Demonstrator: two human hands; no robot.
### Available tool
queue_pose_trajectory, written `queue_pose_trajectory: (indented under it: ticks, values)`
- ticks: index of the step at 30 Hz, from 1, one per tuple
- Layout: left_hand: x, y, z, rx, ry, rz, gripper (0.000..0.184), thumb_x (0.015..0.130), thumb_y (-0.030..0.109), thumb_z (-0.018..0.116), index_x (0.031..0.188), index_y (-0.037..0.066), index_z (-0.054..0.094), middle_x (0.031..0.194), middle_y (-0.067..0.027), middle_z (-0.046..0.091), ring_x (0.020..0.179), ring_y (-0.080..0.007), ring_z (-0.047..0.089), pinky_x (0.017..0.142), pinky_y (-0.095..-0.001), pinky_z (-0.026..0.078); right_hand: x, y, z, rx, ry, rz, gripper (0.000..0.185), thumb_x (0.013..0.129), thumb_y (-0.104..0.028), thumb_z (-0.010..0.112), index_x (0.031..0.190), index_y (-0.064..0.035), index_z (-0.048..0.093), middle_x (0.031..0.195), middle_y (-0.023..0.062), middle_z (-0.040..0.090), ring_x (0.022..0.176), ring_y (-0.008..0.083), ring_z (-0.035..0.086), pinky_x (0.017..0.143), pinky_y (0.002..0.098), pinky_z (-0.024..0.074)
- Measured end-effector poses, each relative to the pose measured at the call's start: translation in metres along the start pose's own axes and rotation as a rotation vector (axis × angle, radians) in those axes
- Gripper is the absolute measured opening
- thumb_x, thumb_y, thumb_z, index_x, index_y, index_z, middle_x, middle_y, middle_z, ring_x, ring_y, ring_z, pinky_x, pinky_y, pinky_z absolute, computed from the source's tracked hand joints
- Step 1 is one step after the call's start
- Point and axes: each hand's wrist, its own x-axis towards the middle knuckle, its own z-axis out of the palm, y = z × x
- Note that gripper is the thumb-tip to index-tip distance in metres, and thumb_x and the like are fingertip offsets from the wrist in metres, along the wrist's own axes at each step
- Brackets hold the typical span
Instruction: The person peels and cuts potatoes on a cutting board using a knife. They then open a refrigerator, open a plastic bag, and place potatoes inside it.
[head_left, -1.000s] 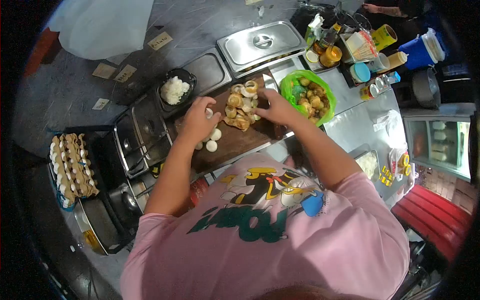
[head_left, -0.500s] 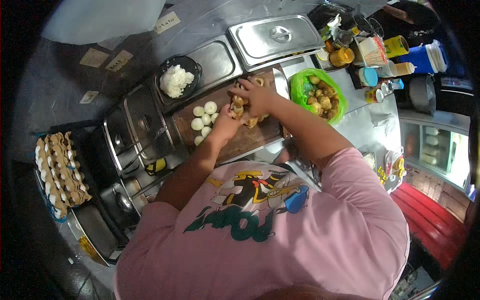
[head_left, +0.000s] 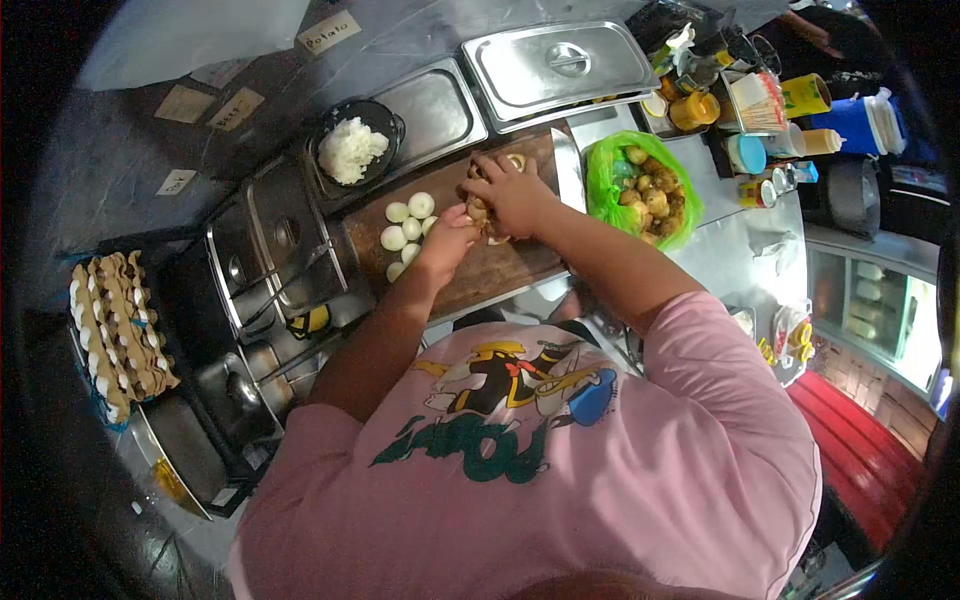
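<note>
Both my hands work over a heap of brown and pale pieces (head_left: pixel 477 209), which look like onion peelings, on a brown cutting board (head_left: pixel 480 284). My right hand (head_left: pixel 515 196) is cupped over the heap from above with its fingers curled round some of it. From the near left side my left hand (head_left: pixel 450 243) closes on the same pieces; its fingertips are partly hidden. Just left of it on the board sit several round white peeled onions (head_left: pixel 393 238). Right of the board, a bright green plastic bag (head_left: pixel 606 165) holds several brownish round vegetables (head_left: pixel 655 204).
Behind the board stand a black bowl of white shredded food (head_left: pixel 352 151) and a lidded steel pan (head_left: pixel 560 70). Sauce bottles and jars (head_left: pixel 692 109) crowd the back right. Steel lids (head_left: pixel 282 232) lie left, with egg trays (head_left: pixel 120 325) beyond them.
My right hand has drawn its fingers in over the brown pieces, and my left hand has shifted slightly. The onions and the bag stay put; the view has moved a little.
</note>
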Motion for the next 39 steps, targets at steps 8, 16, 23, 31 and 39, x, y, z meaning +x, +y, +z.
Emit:
queue_pose_trajectory:
  ticks: [8,16,23,31,39]
  values:
    - [-0.021,0.025,-0.010,0.232,-0.018,-0.037,0.059,0.097,0.008,0.066,0.153,0.002,0.051,0.150,-0.0133,0.060,0.139,-0.0236,0.058,0.113,-0.0370,0.049,0.005,0.018,0.012,0.071,0.025,-0.055,0.051,0.087,-0.030,0.078,0.135,-0.0225,0.064,0.137,0.0100,0.058,0.134,0.0355,0.054,0.102,0.0709,0.0439]
    - [-0.144,0.172,-0.047,0.596,-0.025,0.276,0.038,0.101,0.012,0.071,0.136,0.000,0.065,0.128,-0.0115,0.070,0.111,-0.0151,0.067,0.097,-0.0296,0.053,0.001,0.047,0.014,0.450,0.335,-0.034,0.044,0.083,-0.024,0.081,0.125,-0.0150,0.068,0.126,0.0129,0.063,0.123,0.0376,0.059,0.104,0.0507,0.0502]
    - [-0.305,0.343,-0.027,0.801,0.292,1.344,0.034,0.095,0.002,0.069,0.129,0.002,0.068,0.106,-0.0086,0.069,0.101,-0.0200,0.066,0.096,-0.0342,0.053,-0.022,0.029,-0.037,1.004,0.376,0.210,0.041,0.085,-0.017,0.082,0.121,-0.0052,0.066,0.115,0.0140,0.069,0.107,0.0260,0.067,0.096,0.0388,0.0543]
    - [-0.358,0.443,0.064,1.305,0.960,1.801,0.058,0.083,0.028,0.087,0.131,0.002,0.068,0.119,-0.0150,0.063,0.118,-0.0299,0.062,0.108,-0.0432,0.048,-0.066,0.023,-0.126,1.574,0.399,0.193,0.036,0.088,-0.007,0.073,0.124,-0.0042,0.064,0.108,0.0070,0.072,0.097,0.0163,0.068,0.086,0.0334,0.0579]
    - [-0.362,0.444,0.047,1.815,0.901,1.907,0.037,0.077,0.028,0.086,0.107,0.008,0.077,0.115,-0.0143,0.061,0.115,-0.0350,0.059,0.103,-0.0464,0.045,-0.122,-0.025,-0.358,1.669,0.482,-0.118,0.048,0.083,0.000,0.065,0.129,-0.0111,0.057,0.114,0.0115,0.068,0.099,0.0278,0.073,0.085,0.0470,0.0642]
